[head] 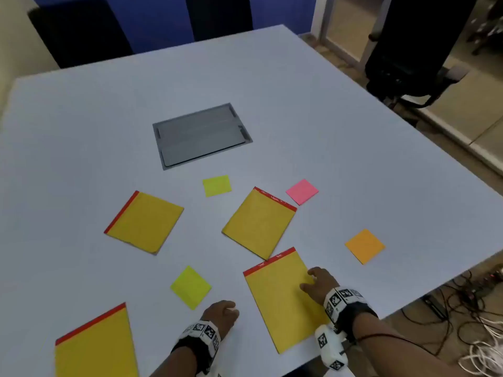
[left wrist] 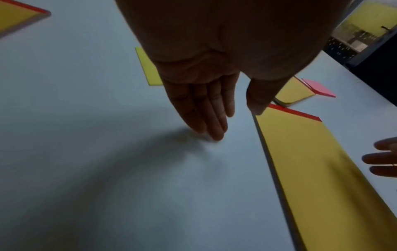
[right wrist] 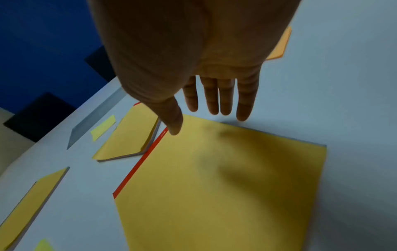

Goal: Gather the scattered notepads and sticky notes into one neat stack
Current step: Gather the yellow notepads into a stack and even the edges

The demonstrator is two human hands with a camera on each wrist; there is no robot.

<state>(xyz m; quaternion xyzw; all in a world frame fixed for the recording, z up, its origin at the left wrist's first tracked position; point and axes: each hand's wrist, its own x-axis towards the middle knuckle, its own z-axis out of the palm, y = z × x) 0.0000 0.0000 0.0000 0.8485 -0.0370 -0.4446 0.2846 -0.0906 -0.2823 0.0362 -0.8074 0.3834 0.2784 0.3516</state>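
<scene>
Both hands flat, fingers straight: R hand (head: pixel 321 285) over notepad (head: pixel 283 300), L hand (head: pixel 221 315) fingertips on table (head: pixel 81 131).

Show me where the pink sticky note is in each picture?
Head view: the pink sticky note lies right of middle, just past the red-topped end of the middle notepad.
Left wrist view: it shows at the right, behind that same notepad.
Right wrist view: not in it.
Shared landmark: the nearest notepad, under the right hand, shows in all three views.
</scene>
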